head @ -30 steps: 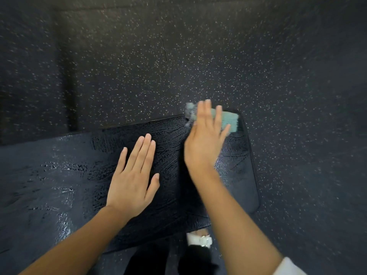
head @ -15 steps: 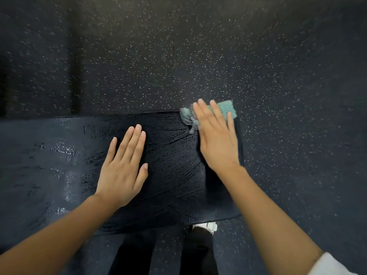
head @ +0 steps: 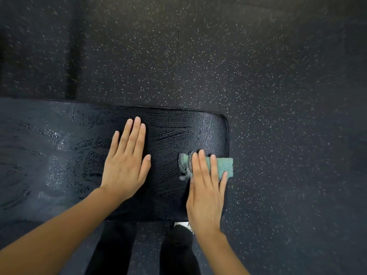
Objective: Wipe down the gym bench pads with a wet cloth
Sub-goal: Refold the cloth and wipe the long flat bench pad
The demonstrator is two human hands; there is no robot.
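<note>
A black gym bench pad (head: 174, 132) runs from the left edge to a rounded end at the right, its surface streaked with wet wipe marks. A teal cloth (head: 224, 165) with a grey fringed edge lies flat near the pad's right end. My right hand (head: 206, 187) presses on it with straight fingers, covering most of its middle. My left hand (head: 127, 161) rests flat on the pad, fingers straight and together, to the left of the cloth and apart from it.
Dark speckled rubber floor (head: 278, 96) surrounds the pad on the far and right sides. My dark trouser legs (head: 178, 253) and a bit of white shoe (head: 181, 225) show below the pad's near edge.
My right hand has drawn the cloth from the pad's far right corner back toward me along the right end. My left hand stays flat on the pad.
</note>
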